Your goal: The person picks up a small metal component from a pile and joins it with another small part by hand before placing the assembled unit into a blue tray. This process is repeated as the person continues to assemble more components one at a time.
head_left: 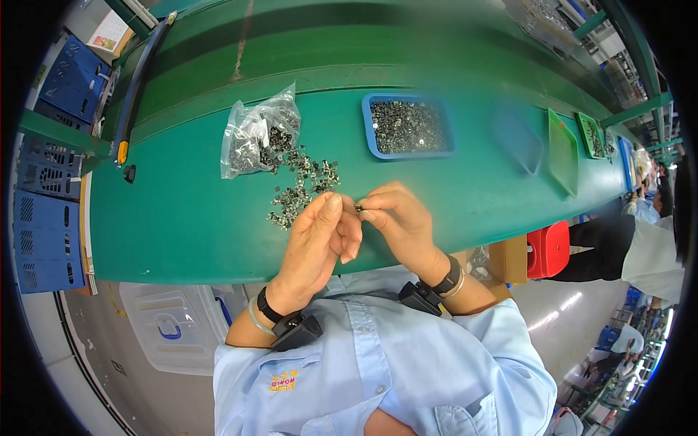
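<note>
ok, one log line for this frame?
left hand + right hand: pinching small metal part | loose parts pile beside open bag | blue tray filled

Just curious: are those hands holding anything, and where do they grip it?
A tiny metal part, pinched between fingertips of left hand and right hand; which end cannot be told.

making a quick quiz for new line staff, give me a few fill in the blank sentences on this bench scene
1. The left hand and right hand pinch one small metal part between their ____.
2. The tray of metal parts behind the hands is coloured ____.
3. Loose metal parts spill from a clear ____ bag.
4. The work surface is coloured ____.

Missing words: fingertips; blue; plastic; green
</note>
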Demonstrator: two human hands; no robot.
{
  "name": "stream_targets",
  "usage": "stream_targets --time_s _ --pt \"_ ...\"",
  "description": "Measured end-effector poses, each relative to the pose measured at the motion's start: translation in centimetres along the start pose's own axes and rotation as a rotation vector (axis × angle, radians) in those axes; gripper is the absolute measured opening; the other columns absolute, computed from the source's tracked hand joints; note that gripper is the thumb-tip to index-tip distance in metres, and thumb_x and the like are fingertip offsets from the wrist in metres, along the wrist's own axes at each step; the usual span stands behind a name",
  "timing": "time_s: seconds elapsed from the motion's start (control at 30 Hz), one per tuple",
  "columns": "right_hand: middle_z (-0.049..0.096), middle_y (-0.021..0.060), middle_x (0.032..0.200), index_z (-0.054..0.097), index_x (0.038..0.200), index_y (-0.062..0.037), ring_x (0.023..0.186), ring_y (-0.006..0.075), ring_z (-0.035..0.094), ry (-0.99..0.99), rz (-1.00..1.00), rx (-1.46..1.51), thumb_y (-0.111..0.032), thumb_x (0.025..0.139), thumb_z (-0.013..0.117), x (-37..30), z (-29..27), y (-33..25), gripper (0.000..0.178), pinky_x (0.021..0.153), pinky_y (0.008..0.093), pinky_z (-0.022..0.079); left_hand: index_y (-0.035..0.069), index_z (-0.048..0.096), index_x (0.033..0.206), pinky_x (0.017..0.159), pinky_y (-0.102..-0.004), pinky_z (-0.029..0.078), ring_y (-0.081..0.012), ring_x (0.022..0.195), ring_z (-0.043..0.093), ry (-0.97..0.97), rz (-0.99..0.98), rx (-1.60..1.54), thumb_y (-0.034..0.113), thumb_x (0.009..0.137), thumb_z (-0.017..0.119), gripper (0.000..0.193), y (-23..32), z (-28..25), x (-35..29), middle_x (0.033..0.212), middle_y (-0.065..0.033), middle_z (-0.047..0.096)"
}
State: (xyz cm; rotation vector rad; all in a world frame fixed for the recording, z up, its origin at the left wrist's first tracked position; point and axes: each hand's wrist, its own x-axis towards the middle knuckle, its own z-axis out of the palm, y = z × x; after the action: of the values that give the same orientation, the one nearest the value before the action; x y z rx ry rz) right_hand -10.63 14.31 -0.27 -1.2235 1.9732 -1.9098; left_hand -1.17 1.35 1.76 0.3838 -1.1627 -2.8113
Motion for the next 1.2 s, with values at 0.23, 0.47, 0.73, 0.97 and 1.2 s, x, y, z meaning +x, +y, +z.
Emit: stream_targets --time_s 0.23,0.47,0.73,0.97,1.2 --pt "0.062 0.0073 0.089 0.062 0.092 -0.0051 0.082 0.0198 0.058 -0.022 -0.073 -0.034 0.000 0.079 0.067 0.1 -0.1 -0.1 0.015 0.071 0.0303 0.048 0.004 0.051 0.095 0.045 -0.0219 0.037 -0.0097 0.053 0.050 0.023 0.005 0.024 0.025 0.097 0.050 0.021 0.0 0.2 -0.3 0.070 -0.0037 0.057" --pt "0.062 0.0069 0.085 0.062 0.091 -0.0047 0.078 0.0203 0.059 -0.027 -0.109 -0.097 0.001 0.078 0.068 0.2 -0.1 -0.2 0.016 0.067 0.0297 0.049 0.005 0.052 0.097 0.045 -0.0211 0.037 -0.0093 0.053 0.051 -0.009 -0.038 0.025 0.020 0.094 0.055 0.015 -0.4 -0.7 0.2 0.071 -0.0032 0.058" --pt "0.062 0.0080 0.088 0.061 0.090 -0.0045 0.078 0.0219 0.060 -0.059 -0.146 -0.309 -0.001 0.077 0.069 2.8 -2.9 0.1 0.016 0.067 0.0315 0.048 0.005 0.052 0.104 0.043 -0.0228 0.035 -0.0109 0.052 0.051 0.023 -0.082 -0.055 0.021 0.096 0.050 0.018 -0.8 -1.0 0.4 0.073 -0.0049 0.057" --pt "0.059 0.0069 0.094 0.063 0.090 -0.0066 0.090 0.0262 0.058 -0.135 -0.231 -0.746 -0.008 0.074 0.069 7.9 -4.5 3.1 0.018 0.080 0.0359 0.046 0.005 0.052 0.105 0.044 -0.0237 0.035 -0.0110 0.052 0.049 0.111 -0.087 -0.070 0.016 0.096 0.049 0.015 -0.4 -3.5 -0.4 0.072 -0.0055 0.056" --pt "0.058 0.0047 0.096 0.064 0.091 -0.0093 0.096 0.0257 0.054 -0.439 -0.393 -0.849 -0.012 0.071 0.070 9.0 -0.5 3.8 0.021 0.090 0.0396 0.040 0.004 0.051 0.104 0.047 -0.0219 0.038 -0.0105 0.054 0.049 0.109 -0.103 -0.117 0.015 0.094 0.052 0.014 0.4 -3.9 -0.5 0.074 -0.0038 0.057"
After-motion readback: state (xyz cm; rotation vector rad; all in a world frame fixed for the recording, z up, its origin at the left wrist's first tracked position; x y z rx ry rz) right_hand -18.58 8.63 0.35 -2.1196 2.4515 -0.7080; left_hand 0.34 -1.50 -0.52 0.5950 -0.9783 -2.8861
